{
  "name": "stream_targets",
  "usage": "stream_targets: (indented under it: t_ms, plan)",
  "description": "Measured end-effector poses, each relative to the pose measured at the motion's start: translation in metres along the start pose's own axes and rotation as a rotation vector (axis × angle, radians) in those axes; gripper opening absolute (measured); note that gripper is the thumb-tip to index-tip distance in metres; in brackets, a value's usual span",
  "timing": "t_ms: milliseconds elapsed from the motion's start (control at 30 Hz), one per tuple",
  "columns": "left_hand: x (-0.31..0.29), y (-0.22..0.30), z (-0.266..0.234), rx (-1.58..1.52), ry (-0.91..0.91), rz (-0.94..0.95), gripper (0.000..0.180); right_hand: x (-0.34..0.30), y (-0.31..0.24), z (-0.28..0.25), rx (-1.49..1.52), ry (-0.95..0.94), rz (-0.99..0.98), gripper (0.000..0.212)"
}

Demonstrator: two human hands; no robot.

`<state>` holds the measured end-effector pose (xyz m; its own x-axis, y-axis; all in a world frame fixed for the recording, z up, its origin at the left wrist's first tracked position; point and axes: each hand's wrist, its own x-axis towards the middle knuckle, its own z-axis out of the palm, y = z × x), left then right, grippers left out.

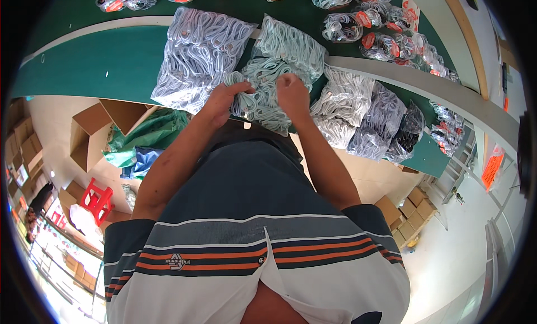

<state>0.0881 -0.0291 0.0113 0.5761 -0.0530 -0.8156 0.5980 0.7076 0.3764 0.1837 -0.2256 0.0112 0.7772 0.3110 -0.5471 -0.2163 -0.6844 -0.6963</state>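
Observation:
My left hand [224, 102] is closed around the edge of a coiled pale cable [234, 79] at the near side of the green table [72, 72]. My right hand [293, 94] is pinched closed over a heap of pale green cables [260, 72]; whatever lies between its fingertips is hidden. Behind the heap leans a bag of pale green coiled cables [291, 44]. Left of my hands is a large clear bag of lilac-white coiled cables [201, 52].
White cable bundles [347, 94], a grey-lilac bag [377, 120] and a black cable bag [411, 131] lie to the right. Round packs with red labels [386, 16] stand behind a raised ledge [419, 75]. An open carton [92, 134] and a red stool [97, 201] are at lower left.

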Motion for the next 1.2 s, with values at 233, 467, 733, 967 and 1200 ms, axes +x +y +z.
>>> stream_targets:
  t_ms: [233, 467, 733, 967, 1200]
  plan:
    - [-0.015, -0.007, 0.01, -0.084, 0.006, 0.023, 0.025, 0.04, 0.03, 0.01, -0.315, 0.085, 0.113, 0.03]
    - [-0.019, -0.004, 0.02, -0.056, -0.076, 0.004, 0.031, 0.002, 0.03, -0.006, -0.247, 0.405, -0.297, 0.027]
    - [-0.009, -0.017, 0.073, 0.113, -0.149, 0.012, 0.016, -0.069, 0.007, -0.052, -0.178, -0.017, -0.259, 0.022]
    - [0.013, -0.064, 0.092, 0.122, -0.198, -0.142, 0.018, -0.056, 0.15, -0.135, -0.329, 0.35, -0.093, 0.025]
    - [0.007, -0.129, 0.13, 0.009, -0.081, -0.119, 0.023, -0.015, 0.199, -0.174, -0.912, 0.087, -0.706, 0.03]
